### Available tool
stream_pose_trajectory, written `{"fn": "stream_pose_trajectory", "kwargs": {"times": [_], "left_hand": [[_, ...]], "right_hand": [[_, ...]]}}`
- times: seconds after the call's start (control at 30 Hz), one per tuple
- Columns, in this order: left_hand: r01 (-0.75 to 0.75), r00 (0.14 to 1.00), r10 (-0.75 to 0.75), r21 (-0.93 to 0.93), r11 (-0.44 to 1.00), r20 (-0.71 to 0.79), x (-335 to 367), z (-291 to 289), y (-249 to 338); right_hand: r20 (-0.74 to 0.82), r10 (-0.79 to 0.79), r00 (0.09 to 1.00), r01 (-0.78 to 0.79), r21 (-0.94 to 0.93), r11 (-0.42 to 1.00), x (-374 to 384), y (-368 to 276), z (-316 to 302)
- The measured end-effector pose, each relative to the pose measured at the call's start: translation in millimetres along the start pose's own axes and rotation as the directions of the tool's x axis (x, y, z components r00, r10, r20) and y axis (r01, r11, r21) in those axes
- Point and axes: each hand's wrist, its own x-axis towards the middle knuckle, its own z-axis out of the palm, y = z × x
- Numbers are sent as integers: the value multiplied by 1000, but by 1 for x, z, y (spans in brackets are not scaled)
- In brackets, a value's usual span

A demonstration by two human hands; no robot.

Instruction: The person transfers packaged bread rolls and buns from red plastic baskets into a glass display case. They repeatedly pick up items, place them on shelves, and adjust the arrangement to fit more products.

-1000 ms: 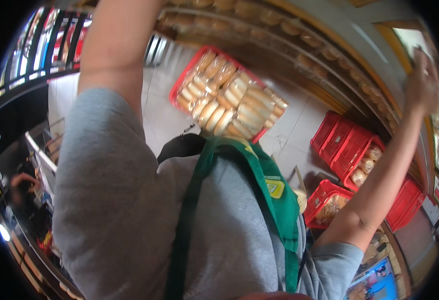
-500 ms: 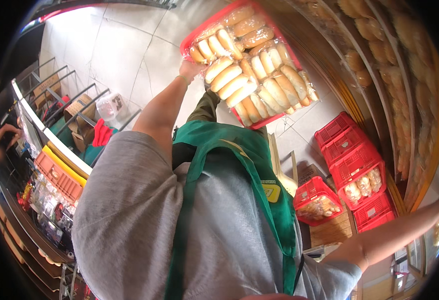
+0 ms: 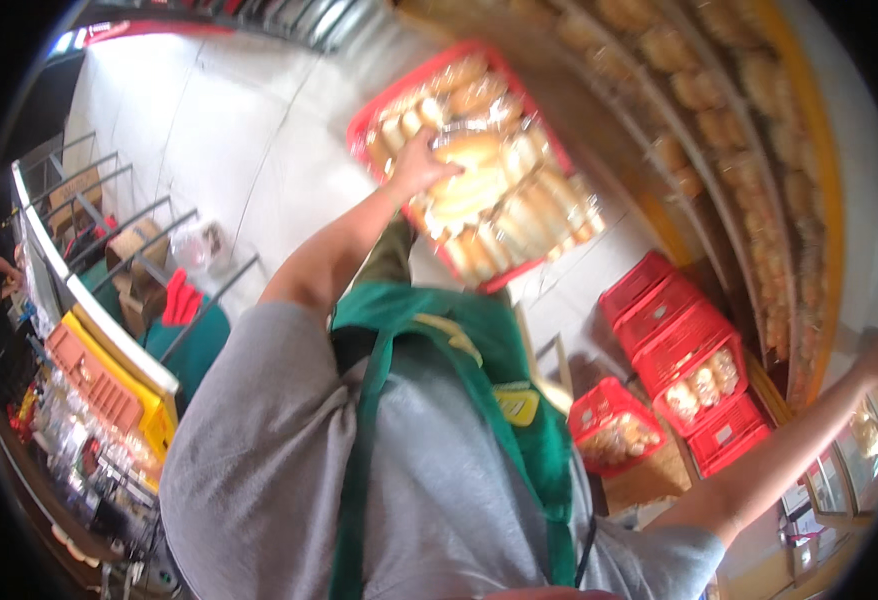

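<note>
On feed I see pale tiled floor [image 3: 229, 130], yellow-edged bread shelves [image 3: 821, 150], red crates [image 3: 681, 325] at right. Left hand [image 3: 423, 166] over bagged buns [image 3: 544, 205], grip unclear; right hand [image 3: 877, 360] blurred, can't tell.

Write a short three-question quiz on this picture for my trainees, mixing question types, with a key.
1. Which hand is at the bagged rolls in the large red crate near the top of the picture?
2. True or false: both hands are at those rolls.
3. What colour is the apron? A) blue B) green C) white

Key:
1. The left hand.
2. False: the right hand is out at the picture's right edge.
3. B.
</note>
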Motion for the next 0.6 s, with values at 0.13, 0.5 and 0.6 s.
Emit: {"fn": "stream_pose_trajectory", "kwargs": {"times": [0.13,0.5,0.6], "left_hand": [[-321,929,368,-399,859,45,-6,-87,153],[-796,-459,692,604,-41,-557,-39,-197,521],[-772,-367,648,607,189,-668,18,-191,602]], "right_hand": [[45,199,979,-200,28,979,-16,-7,-11],[162,434,886,-462,352,814,5,-98,-80],[135,420,897,-438,383,813,8,-98,-88]]}}
